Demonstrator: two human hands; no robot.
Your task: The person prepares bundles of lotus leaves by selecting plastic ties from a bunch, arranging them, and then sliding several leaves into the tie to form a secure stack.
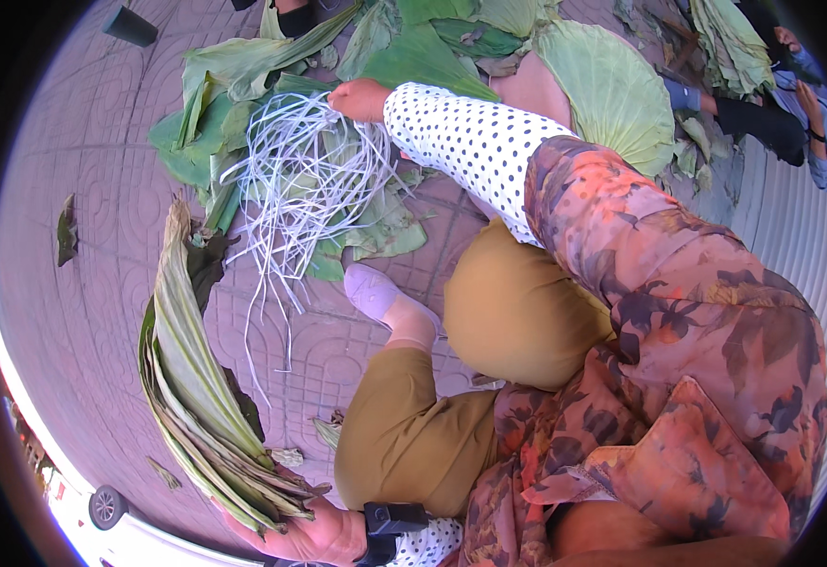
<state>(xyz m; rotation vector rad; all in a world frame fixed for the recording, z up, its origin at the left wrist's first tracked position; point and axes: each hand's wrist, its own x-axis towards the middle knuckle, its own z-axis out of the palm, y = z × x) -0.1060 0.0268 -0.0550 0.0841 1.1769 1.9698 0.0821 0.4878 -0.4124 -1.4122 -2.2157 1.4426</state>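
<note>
Left hand point(314, 534) low in view, fingers clamped round stem end of folded leaf bundle point(196, 378), bundle fanning up over paved floor point(73, 312)

Right hand point(358, 99) stretched far forward, fingers pinched on top of white string tangle point(305, 180) lying on loose green leaves point(224, 113)

Risk, judged: strings snagging together, several lifting at once; one-handed hold slackening, folded leaves splaying apart; long reach tipping balance

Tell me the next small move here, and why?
Probably draw one strip free of the white strips. The right hand already grips their gathered end, while the left hand clamps the stems of the folded leaf bundle, which shows no tie around it.
</note>
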